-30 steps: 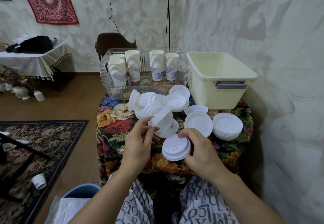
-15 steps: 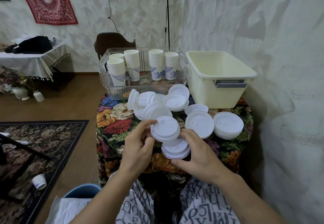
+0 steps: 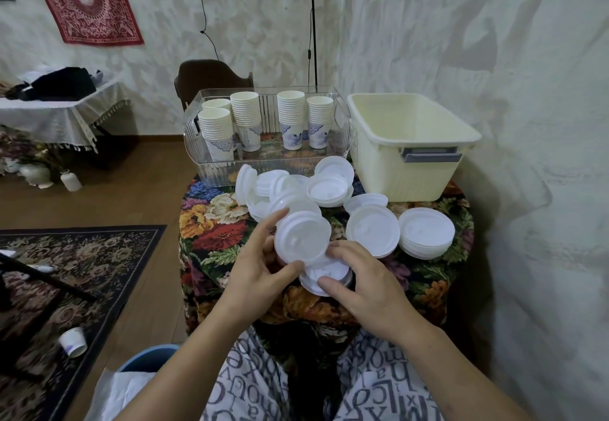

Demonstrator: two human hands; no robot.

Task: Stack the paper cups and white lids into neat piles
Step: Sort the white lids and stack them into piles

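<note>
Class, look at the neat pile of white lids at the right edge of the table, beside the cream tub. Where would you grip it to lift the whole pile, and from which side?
Grip the neat lid pile low on its rim, with fingers and thumb on opposite sides, coming down from above. It lies flat and round on the floral tablecloth, so a low pinch probably keeps all layers together.

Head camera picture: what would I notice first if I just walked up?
Two hands in the middle: the left hand holds a small stack of white lids over the lids under the right hand. Behind them lies a messy heap of lids on the flowery tablecloth. Farther back, paper cup stacks stand in a clear bin.
</note>
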